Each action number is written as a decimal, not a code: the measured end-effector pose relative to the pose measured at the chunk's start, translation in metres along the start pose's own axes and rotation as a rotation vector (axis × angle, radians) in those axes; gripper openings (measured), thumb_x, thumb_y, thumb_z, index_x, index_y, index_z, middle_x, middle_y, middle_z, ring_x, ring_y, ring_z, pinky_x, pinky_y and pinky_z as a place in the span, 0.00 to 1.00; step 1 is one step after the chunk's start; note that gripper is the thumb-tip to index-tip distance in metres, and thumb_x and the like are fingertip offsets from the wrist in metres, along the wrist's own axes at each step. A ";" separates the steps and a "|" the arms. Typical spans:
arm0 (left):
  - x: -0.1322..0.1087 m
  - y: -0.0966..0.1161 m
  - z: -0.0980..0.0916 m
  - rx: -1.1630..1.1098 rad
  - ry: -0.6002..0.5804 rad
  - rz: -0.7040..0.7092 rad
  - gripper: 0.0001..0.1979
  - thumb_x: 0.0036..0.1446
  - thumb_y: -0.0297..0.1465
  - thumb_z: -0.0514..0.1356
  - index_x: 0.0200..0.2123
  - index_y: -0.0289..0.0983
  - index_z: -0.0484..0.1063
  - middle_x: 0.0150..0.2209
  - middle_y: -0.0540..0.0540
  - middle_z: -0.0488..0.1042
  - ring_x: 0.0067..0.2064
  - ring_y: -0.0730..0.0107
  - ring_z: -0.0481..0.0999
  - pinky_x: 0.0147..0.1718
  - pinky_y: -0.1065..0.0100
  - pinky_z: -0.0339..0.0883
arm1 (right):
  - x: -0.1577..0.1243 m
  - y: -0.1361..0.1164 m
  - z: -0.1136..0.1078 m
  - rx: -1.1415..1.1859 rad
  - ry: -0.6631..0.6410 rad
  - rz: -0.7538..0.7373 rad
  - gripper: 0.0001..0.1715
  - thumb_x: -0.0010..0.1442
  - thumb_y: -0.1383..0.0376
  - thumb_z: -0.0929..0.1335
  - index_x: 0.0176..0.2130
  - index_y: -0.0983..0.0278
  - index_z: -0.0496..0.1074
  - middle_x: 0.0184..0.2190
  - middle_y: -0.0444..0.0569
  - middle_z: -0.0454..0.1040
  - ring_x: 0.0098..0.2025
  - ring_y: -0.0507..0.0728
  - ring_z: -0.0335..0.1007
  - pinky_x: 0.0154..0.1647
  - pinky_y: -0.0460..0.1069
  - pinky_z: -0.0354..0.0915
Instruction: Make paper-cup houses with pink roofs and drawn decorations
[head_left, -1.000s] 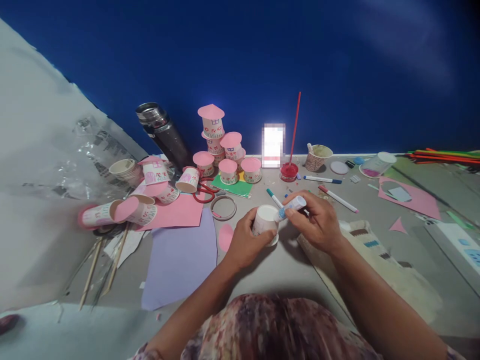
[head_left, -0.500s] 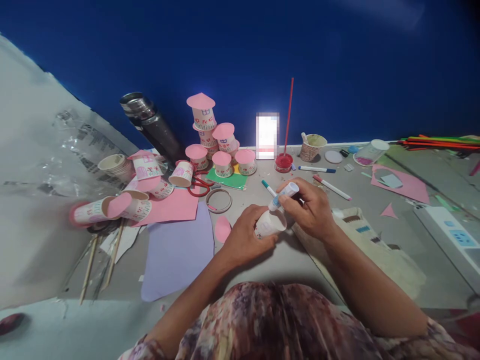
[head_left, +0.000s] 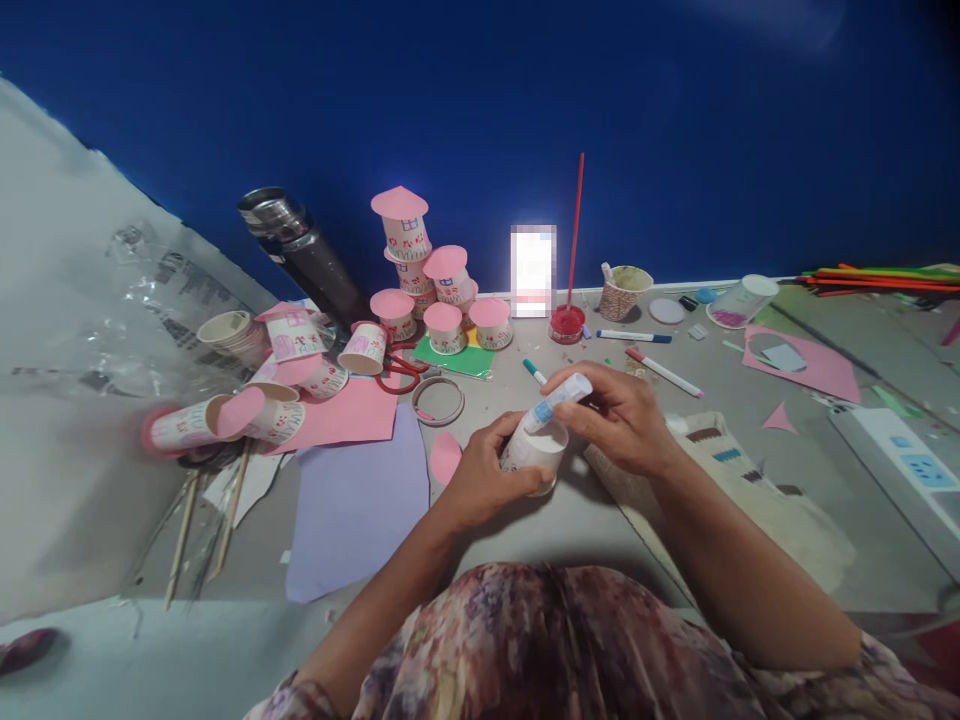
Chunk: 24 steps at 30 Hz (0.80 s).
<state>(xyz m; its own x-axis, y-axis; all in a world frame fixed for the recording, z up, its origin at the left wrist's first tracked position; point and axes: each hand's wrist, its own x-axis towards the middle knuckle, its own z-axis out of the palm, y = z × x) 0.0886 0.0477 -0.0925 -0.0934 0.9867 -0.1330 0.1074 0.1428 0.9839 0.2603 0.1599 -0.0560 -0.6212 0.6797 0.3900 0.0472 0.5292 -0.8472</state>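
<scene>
At the near middle of the worktop (head_left: pixel 555 530), the left hand (head_left: pixel 489 470) is cradling a paper cup (head_left: pixel 534 458); the right hand (head_left: pixel 626 415) is pinching a white tube (head_left: pixel 558 400) at its upper edge. Light, even pressure should be helping.

Dim light, pixelated screen (head_left: pixel 533 272) glaring — soft shadows, blurry stretched edges

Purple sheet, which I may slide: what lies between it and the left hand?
In the head view, a pink paper piece lies between the purple sheet and left hand.
</scene>
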 end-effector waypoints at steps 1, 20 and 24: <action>0.000 0.000 0.000 -0.021 -0.007 -0.010 0.27 0.44 0.34 0.71 0.51 0.38 0.80 0.44 0.45 0.82 0.45 0.58 0.77 0.46 0.62 0.71 | 0.000 0.000 0.000 0.009 -0.051 -0.011 0.13 0.66 0.55 0.71 0.40 0.62 0.78 0.31 0.46 0.79 0.29 0.53 0.69 0.31 0.48 0.63; -0.003 -0.003 -0.010 -0.051 -0.112 0.003 0.27 0.44 0.35 0.73 0.50 0.38 0.81 0.45 0.45 0.80 0.47 0.58 0.77 0.47 0.64 0.69 | 0.005 -0.008 -0.031 -0.054 -0.289 -0.007 0.08 0.65 0.61 0.69 0.34 0.62 0.76 0.27 0.43 0.76 0.26 0.51 0.66 0.29 0.46 0.60; -0.002 -0.004 -0.009 -0.010 -0.072 0.036 0.25 0.46 0.34 0.72 0.50 0.38 0.80 0.46 0.44 0.79 0.47 0.58 0.77 0.48 0.63 0.70 | 0.003 -0.008 -0.028 -0.003 -0.319 0.012 0.11 0.66 0.59 0.69 0.34 0.62 0.75 0.28 0.44 0.76 0.27 0.51 0.67 0.29 0.46 0.60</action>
<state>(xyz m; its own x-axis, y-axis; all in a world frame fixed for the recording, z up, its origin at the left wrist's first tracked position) 0.0790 0.0439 -0.0952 -0.0187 0.9943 -0.1052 0.0994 0.1065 0.9893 0.2795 0.1719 -0.0380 -0.8347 0.4926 0.2463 0.0580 0.5234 -0.8501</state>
